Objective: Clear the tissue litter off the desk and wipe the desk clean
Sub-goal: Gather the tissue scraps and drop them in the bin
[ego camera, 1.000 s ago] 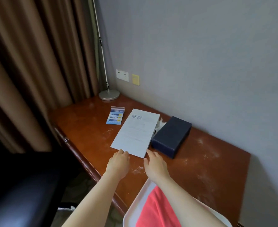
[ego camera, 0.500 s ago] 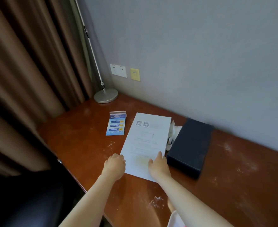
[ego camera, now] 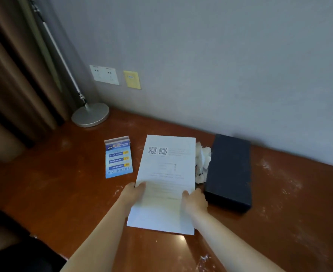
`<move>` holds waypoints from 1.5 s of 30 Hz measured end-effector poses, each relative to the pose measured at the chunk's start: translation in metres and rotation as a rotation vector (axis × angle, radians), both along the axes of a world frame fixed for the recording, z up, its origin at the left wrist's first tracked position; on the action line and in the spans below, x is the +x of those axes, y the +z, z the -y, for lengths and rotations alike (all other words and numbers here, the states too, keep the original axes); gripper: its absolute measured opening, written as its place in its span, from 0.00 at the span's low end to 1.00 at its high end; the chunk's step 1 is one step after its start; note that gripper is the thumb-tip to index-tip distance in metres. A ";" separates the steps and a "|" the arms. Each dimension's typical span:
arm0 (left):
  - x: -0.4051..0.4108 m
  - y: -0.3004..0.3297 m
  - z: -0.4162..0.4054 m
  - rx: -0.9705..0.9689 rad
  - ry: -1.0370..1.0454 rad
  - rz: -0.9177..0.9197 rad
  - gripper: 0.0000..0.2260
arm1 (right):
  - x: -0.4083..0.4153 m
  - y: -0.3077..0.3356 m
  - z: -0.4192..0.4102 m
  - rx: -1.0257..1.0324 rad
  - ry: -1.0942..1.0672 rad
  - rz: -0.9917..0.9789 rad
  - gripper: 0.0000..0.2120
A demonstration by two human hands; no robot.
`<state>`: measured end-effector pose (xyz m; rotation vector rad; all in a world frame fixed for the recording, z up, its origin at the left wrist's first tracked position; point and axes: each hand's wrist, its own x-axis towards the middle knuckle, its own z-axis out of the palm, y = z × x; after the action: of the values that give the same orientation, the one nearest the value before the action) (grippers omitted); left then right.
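— On the brown tabletop (ego camera: 50, 195), where is the tissue litter (ego camera: 201, 163)?

— It sits crumpled between the white paper sheet (ego camera: 165, 185) and the dark box (ego camera: 229, 169), touching both.

— And the hands?

— The left hand (ego camera: 133, 194) pinches the sheet's left edge, thumb on top. The right hand (ego camera: 195, 199) grips the right edge, its fingers curled round the paper. The tissue lies just past the right hand, a little farther from the person and close beside it. The left hand is across the sheet from it.

— What else is there?

— A blue card (ego camera: 118, 159) lies left of the sheet. A lamp base (ego camera: 90, 114) stands in the back corner by the curtain (ego camera: 14, 75). White dusty smears (ego camera: 279, 179) mark the wood on the right side.
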<state>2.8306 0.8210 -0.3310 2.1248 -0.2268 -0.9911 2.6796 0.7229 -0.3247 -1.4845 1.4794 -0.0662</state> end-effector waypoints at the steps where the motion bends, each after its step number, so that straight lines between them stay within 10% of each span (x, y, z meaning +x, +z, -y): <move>1: 0.007 0.001 0.002 -0.016 0.007 -0.015 0.19 | 0.006 0.001 0.001 0.042 -0.065 0.000 0.21; 7: 0.036 0.014 0.008 -0.222 0.105 0.159 0.13 | 0.042 0.030 -0.002 0.108 -0.302 0.233 0.21; 25: 0.138 0.047 -0.029 -0.375 0.303 0.207 0.11 | 0.140 0.069 -0.038 -0.138 -0.067 0.408 0.10; 45: 0.178 -0.001 -0.037 -0.084 0.101 0.400 0.15 | 0.155 -0.001 -0.041 0.035 0.127 0.253 0.14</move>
<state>3.0088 0.8578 -0.3322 2.2161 -0.3462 -0.4830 2.8346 0.7636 -0.3256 -1.4793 1.1765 -0.1457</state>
